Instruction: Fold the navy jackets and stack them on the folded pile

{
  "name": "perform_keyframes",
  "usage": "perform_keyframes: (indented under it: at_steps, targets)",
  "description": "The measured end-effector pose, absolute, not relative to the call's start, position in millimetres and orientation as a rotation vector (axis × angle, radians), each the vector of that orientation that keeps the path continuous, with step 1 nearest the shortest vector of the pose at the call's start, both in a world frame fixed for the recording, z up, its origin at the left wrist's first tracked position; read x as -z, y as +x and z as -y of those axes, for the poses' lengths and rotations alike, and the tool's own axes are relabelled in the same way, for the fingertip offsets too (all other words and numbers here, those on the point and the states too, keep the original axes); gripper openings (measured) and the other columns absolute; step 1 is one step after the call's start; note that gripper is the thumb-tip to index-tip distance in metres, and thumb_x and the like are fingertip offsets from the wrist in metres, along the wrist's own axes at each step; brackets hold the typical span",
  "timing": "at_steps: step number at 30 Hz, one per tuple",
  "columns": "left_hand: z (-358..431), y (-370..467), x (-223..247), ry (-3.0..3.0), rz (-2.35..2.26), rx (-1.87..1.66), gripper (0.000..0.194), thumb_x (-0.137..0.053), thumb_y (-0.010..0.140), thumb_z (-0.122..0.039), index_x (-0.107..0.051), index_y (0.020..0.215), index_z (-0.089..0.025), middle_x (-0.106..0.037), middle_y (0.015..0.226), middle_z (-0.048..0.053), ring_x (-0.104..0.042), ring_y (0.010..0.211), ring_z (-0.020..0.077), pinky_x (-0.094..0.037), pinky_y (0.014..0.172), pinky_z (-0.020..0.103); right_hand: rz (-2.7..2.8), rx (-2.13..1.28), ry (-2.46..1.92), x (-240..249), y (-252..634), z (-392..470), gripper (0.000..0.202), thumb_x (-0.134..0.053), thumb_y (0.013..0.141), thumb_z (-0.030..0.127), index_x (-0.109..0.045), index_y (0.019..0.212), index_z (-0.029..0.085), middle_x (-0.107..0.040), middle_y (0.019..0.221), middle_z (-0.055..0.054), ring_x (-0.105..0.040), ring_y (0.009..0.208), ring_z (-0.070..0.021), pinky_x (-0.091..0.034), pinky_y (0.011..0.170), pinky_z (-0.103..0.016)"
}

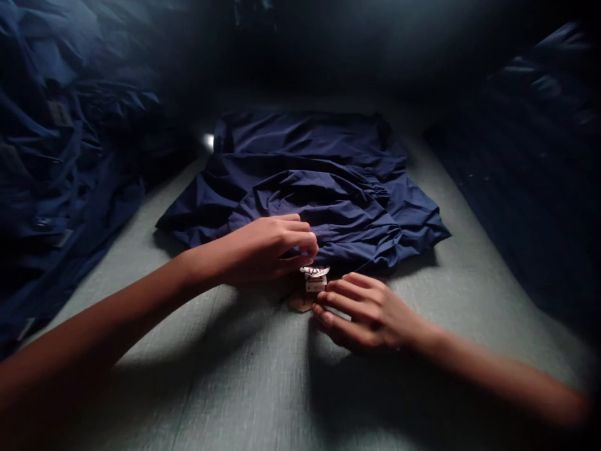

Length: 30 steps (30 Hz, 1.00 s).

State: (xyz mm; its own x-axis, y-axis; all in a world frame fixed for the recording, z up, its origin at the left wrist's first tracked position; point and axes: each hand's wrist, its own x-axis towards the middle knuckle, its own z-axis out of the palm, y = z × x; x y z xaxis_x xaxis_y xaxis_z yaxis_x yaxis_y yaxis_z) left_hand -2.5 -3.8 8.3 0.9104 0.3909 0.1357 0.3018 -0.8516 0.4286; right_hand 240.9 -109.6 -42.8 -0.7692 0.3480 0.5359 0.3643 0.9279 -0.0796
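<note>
A dark blue garment (310,188) lies folded and wrinkled across the middle of a pale cloth-covered table (235,388). At its near edge is a small white label (315,282) with dark and red print, and a brown piece (303,304) shows just below it. My left hand (277,244) is over the garment's near edge, its fingers curled and its thumb tip close to the label's top; what they pinch, if anything, is hidden. My right hand (364,310) rests palm down at the label's right side, fingers slightly bent and fingertips beside the brown piece.
A heap of dark blue garments (70,156) with small pale tags rises along the left. More dark blue fabric (530,169) lies along the right side. A small bright spot (208,141) shows at the garment's far left corner. The background is very dark.
</note>
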Motion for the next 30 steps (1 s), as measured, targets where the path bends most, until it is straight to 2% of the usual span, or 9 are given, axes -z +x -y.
perform_keyframes:
  at_steps: [5, 11, 14, 18, 23, 27, 30]
  targets:
    - [5.1, -3.5, -11.7, 2.703, -0.528, -0.265, 0.012, -0.066, 0.1, -0.029, -0.07, 0.107, -0.021, -0.071, 0.101, 0.004, -0.062, 0.095, 0.0187, -0.046, 0.081, 0.029, 2.524, -0.22, -0.419, 35.2, 236.2, 110.1, 0.021, -0.051, 0.108, 0.022, -0.072, 0.106, 0.017, -0.079, 0.11, -0.005, -0.071, 0.099, -0.0135, -0.06, 0.082, -0.029]
    - [9.4, -0.9, -15.7, 2.758, -0.545, -0.226, 0.031, -0.071, 0.095, -0.045, -0.069, 0.114, -0.02, -0.072, 0.102, 0.006, -0.063, 0.095, 0.0214, -0.048, 0.081, 0.032, 2.32, -0.042, -0.609, 33.2, 240.4, 110.1, 0.012, -0.062, 0.094, 0.012, -0.07, 0.102, 0.016, -0.073, 0.084, -0.003, -0.065, 0.075, -0.0153, -0.05, 0.063, -0.031]
    - [10.4, 0.1, -10.3, 2.82, -0.57, -0.242, 0.024, -0.067, 0.098, -0.039, -0.069, 0.113, -0.02, -0.072, 0.101, 0.005, -0.064, 0.094, 0.0213, -0.048, 0.083, 0.032, 2.281, -0.003, -0.678, 36.2, 242.6, 108.5, 0.014, -0.064, 0.092, 0.011, -0.07, 0.104, 0.017, -0.072, 0.083, -0.003, -0.06, 0.07, -0.015, -0.046, 0.062, -0.032]
    - [11.0, 0.5, -2.9, 2.885, -0.601, -0.245, 0.017, -0.057, 0.103, -0.032, -0.07, 0.107, -0.021, -0.072, 0.095, 0.004, -0.065, 0.089, 0.0199, -0.047, 0.08, 0.032, 2.263, -0.006, -0.718, 39.0, 243.9, 107.6, 0.017, -0.064, 0.091, 0.01, -0.069, 0.106, 0.016, -0.071, 0.085, -0.004, -0.059, 0.075, -0.0163, -0.047, 0.068, -0.033]
    - [14.8, 2.8, -4.1, 2.904, -0.619, -0.217, 0.021, -0.058, 0.103, -0.037, -0.07, 0.106, -0.021, -0.072, 0.096, 0.003, -0.064, 0.088, 0.0201, -0.047, 0.081, 0.033, 2.285, 0.056, -0.841, 40.7, 245.8, 106.5, 0.019, -0.065, 0.092, 0.014, -0.07, 0.11, 0.017, -0.072, 0.092, -0.005, -0.06, 0.088, -0.02, -0.046, 0.076, -0.036]
    - [17.6, 5.5, -5.9, 2.9, -0.682, -0.224, 0.032, -0.049, 0.108, -0.038, -0.072, 0.093, -0.021, -0.07, 0.087, 0.003, -0.062, 0.082, 0.0189, -0.046, 0.079, 0.033, 2.314, 0.08, -0.915, 41.3, 245.7, 104.8, 0.018, -0.065, 0.095, 0.021, -0.072, 0.111, 0.018, -0.07, 0.095, -0.006, -0.058, 0.087, -0.0204, -0.044, 0.078, -0.037]
    - [18.7, 5.3, -6.1, 2.88, -0.658, -0.24, 0.026, -0.057, 0.103, -0.042, -0.072, 0.099, -0.021, -0.07, 0.09, 0.003, -0.062, 0.084, 0.0195, -0.046, 0.078, 0.032, 2.327, 0.094, -0.926, 41.0, 244.9, 104.1, 0.015, -0.063, 0.097, 0.023, -0.073, 0.108, 0.018, -0.068, 0.091, -0.005, -0.056, 0.085, -0.0204, -0.043, 0.077, -0.038]
